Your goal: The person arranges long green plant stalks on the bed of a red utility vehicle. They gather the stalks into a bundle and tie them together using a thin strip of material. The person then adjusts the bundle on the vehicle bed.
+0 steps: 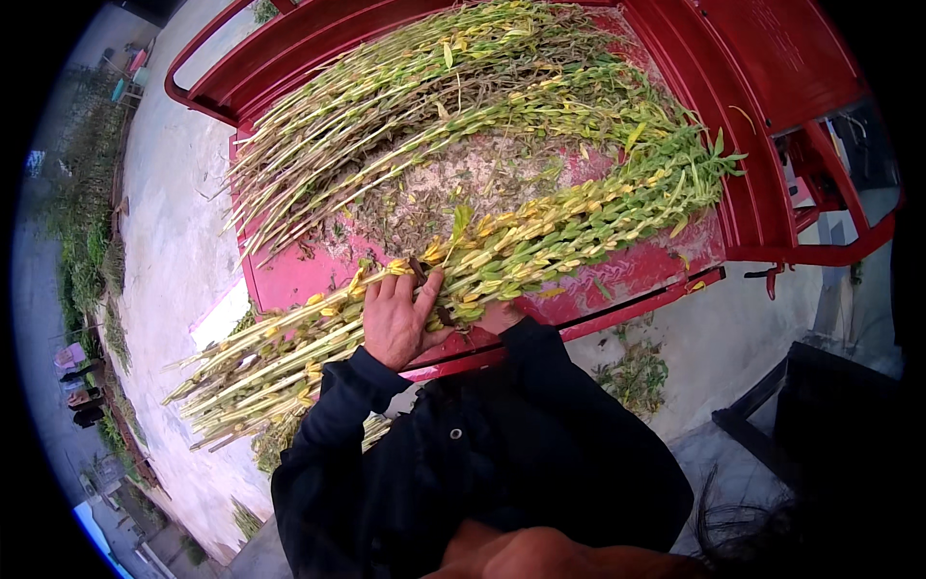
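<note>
A bundle of cut sesame stalks (pixel 569 227), with green and yellow pods, lies slantwise across the near side of a red cargo bed (pixel 694 253). Its bare stem ends stick out past the bed on the left. My left hand (pixel 397 317) presses over the top of the bundle, its fingers curled on the stems and the thumb apart. Beside that thumb a dark strip (pixel 418 271) crosses the stalks. My right hand (pixel 499 317) sits low at the bundle's near side. Its fingers are hidden under the pods.
More sesame stalks (pixel 386 116) lie heaped across the far part of the bed. Pale seeds and dry leaf bits (pixel 463 183) litter the floor between. A red side rail (pixel 207 92) bounds the left back. Plant scraps (pixel 632 376) lie on the concrete below.
</note>
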The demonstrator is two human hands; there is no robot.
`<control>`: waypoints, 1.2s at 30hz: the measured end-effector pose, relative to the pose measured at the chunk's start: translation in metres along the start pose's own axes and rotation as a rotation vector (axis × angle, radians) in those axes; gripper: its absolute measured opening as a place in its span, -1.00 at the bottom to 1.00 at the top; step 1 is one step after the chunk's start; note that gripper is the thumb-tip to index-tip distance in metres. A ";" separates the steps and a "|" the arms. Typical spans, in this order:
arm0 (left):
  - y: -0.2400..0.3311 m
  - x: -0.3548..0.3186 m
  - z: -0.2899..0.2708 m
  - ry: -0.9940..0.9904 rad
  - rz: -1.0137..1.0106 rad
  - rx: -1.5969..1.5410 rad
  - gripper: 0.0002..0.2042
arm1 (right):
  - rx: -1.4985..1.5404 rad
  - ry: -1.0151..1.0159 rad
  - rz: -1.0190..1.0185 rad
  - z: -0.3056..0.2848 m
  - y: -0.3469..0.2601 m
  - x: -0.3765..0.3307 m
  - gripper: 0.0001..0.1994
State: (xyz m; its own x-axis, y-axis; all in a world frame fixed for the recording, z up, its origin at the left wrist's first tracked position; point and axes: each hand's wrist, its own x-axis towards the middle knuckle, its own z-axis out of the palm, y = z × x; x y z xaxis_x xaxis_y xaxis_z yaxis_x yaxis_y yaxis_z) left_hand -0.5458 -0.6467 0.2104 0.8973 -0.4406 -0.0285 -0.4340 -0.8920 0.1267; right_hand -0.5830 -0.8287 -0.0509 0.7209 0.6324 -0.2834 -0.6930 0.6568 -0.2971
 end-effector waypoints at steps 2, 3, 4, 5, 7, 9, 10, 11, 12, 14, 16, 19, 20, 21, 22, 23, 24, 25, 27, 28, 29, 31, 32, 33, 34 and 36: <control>-0.030 0.004 0.045 -0.075 -0.076 0.061 -0.05 | -0.058 0.114 0.159 -0.030 -0.002 -0.009 0.09; -0.046 -0.001 0.074 -0.100 -0.112 0.143 0.00 | -0.094 0.180 0.207 -0.021 -0.010 -0.016 0.09; -0.060 -0.013 0.113 -0.223 -0.245 0.072 0.05 | -0.089 0.187 0.253 -0.025 -0.008 -0.026 0.10; -0.074 -0.025 0.152 -0.342 -0.375 -0.001 0.11 | -0.084 0.193 0.297 -0.029 -0.003 -0.038 0.10; -0.076 -0.037 0.192 -0.281 -0.402 0.002 0.21 | -0.080 0.224 0.324 -0.041 -0.004 -0.053 0.11; -0.067 -0.040 0.201 -0.200 -0.453 -0.058 0.17 | -0.073 0.263 0.319 -0.049 -0.004 -0.061 0.10; -0.067 -0.040 0.204 -0.178 -0.455 -0.066 0.14 | -0.062 0.267 0.322 -0.055 -0.007 -0.059 0.07; -0.066 -0.038 0.202 -0.158 -0.457 -0.076 0.12 | -0.064 0.263 0.330 -0.058 -0.009 -0.055 0.07; -0.061 -0.034 0.189 -0.182 -0.486 -0.073 -0.03 | -0.066 0.258 0.338 -0.060 -0.009 -0.049 0.07; -0.073 -0.049 0.200 -0.106 -0.507 -0.169 -0.14 | -0.054 0.265 0.356 -0.059 -0.005 -0.039 -0.06; -0.089 -0.058 0.206 -0.035 -0.534 -0.221 -0.32 | -0.189 0.319 0.495 -0.055 -0.003 -0.026 -0.27; -0.087 -0.038 0.184 -0.118 -0.579 -0.103 -0.27 | -0.830 0.222 0.366 -0.031 -0.004 -0.007 -0.62; -0.083 -0.033 0.180 -0.132 -0.567 -0.057 -0.15 | -1.109 0.145 0.258 -0.013 -0.008 -0.001 -0.74; -0.081 -0.036 0.185 -0.202 -0.583 -0.021 0.03 | -1.242 0.151 0.000 0.015 -0.021 0.011 -0.78; -0.075 -0.032 0.188 -0.276 -0.614 -0.048 0.05 | -1.361 0.167 -0.277 0.041 -0.039 0.027 -0.83; -0.071 -0.029 0.188 -0.350 -0.643 -0.072 0.07 | -1.463 0.162 -0.416 0.056 -0.052 0.047 -0.77; -0.072 -0.034 0.202 -0.323 -0.641 0.014 0.07 | -1.603 0.155 -0.498 0.067 -0.065 0.067 -0.77; -0.075 -0.046 0.227 -0.297 -0.641 0.099 0.08 | -1.808 0.105 -0.468 0.069 -0.068 0.086 -0.77; -0.074 -0.050 0.251 -0.239 -0.633 0.202 0.06 | -2.116 0.005 -0.277 0.065 -0.072 0.113 -0.76; -0.073 -0.049 0.256 -0.209 -0.636 0.227 0.04 | -2.202 -0.053 -0.114 0.062 -0.073 0.123 -0.76; -0.071 -0.047 0.256 -0.180 -0.642 0.250 0.03 | -2.279 -0.116 0.057 0.061 -0.072 0.131 -0.76; -0.073 -0.044 0.255 -0.176 -0.633 0.187 -0.02 | -2.396 -0.161 0.114 0.059 -0.068 0.137 -0.77; -0.072 -0.046 0.257 -0.176 -0.640 0.152 -0.05 | -2.396 -0.146 0.100 0.067 -0.066 0.133 -0.76; -0.073 -0.048 0.258 -0.161 -0.641 0.148 -0.06 | -2.396 -0.129 0.087 0.075 -0.064 0.127 -0.75; -0.074 -0.050 0.259 -0.146 -0.640 0.143 -0.08 | -2.331 -0.101 -0.025 0.079 -0.064 0.120 -0.69; -0.074 -0.051 0.259 -0.124 -0.635 0.134 -0.09 | -2.372 -0.015 0.009 0.085 -0.062 0.111 -0.65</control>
State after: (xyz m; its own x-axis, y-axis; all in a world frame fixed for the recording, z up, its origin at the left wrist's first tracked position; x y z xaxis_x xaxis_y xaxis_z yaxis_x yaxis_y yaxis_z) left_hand -0.5805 -0.5841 -0.0540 0.9696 0.1739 -0.1723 0.1629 -0.9837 -0.0765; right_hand -0.4603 -0.7647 0.0142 0.7114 0.6404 -0.2895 0.5047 -0.7522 -0.4237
